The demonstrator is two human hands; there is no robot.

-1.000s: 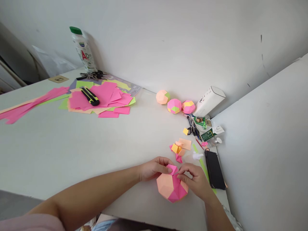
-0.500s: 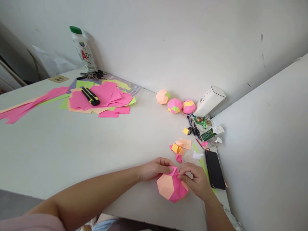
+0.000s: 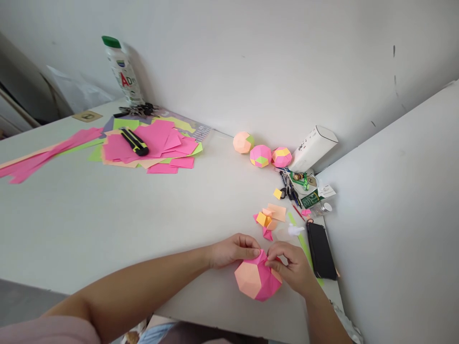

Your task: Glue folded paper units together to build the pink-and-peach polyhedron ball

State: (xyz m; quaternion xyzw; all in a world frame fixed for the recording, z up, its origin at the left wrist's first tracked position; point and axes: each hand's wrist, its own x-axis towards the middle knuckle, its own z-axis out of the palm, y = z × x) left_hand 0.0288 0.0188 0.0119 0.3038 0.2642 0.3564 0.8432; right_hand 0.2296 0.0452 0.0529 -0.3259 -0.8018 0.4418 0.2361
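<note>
A pink and peach folded paper ball [image 3: 255, 281] rests on the white table [image 3: 107, 215] near its front edge. My left hand [image 3: 231, 250] curls over the ball's upper left, fingertips pressing a pink flap at the top. My right hand [image 3: 292, 266] grips the ball's right side and pinches the same flap between thumb and forefinger. Both hands are closed on the ball. Small folded paper pieces [image 3: 268, 220] in pink, yellow and peach lie just beyond the hands.
Three finished paper balls [image 3: 261, 155] sit by the back wall beside a white box [image 3: 312, 148]. A black phone [image 3: 320, 250], scissors and small clutter [image 3: 297, 188] lie at the right. Pink paper sheets [image 3: 154, 145], a utility knife [image 3: 134, 142], keys and a bottle [image 3: 121, 71] are at back left.
The pink flap at the ball's top has been pressed lower into the ball, and the fingertips of both hands have closed in on it. The view shifted slightly.
</note>
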